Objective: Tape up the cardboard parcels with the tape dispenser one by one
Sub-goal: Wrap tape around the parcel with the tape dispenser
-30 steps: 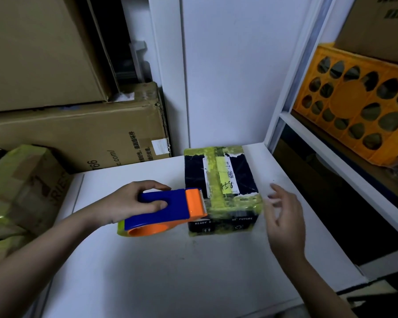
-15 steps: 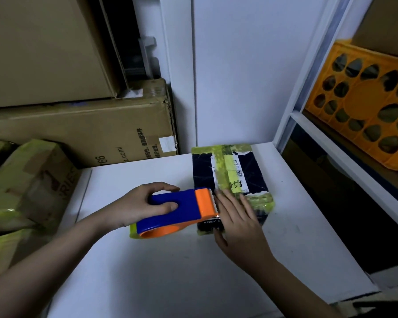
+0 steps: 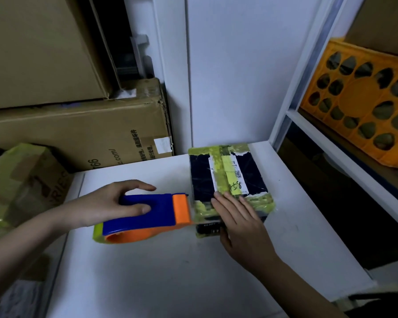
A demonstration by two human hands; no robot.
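Left hand (image 3: 106, 204) is wrapped around the blue-and-orange plastic tape dispenser (image 3: 145, 216), thumb on the blue top, fingers over its far side. The dispenser lies on the white tabletop (image 3: 161, 271); its orange front end touches the near-left edge of the small dark cardboard parcel wrapped in yellow-green tape (image 3: 230, 180).

The parcel sits at the back right of the table, close to the white wall panel (image 3: 234, 70). It has a white label with handwriting on top and a tape strip running down its middle.

Right hand (image 3: 239, 221) lies flat, fingers straight, pressing the tape band along the parcel's near top edge; it grips nothing.

Left of the table: a stack of large brown cardboard boxes (image 3: 74, 134) and another yellow-green taped parcel (image 3: 21, 180). Right: an orange perforated plastic crate (image 3: 363, 99) on the white shelf frame (image 3: 345, 157).
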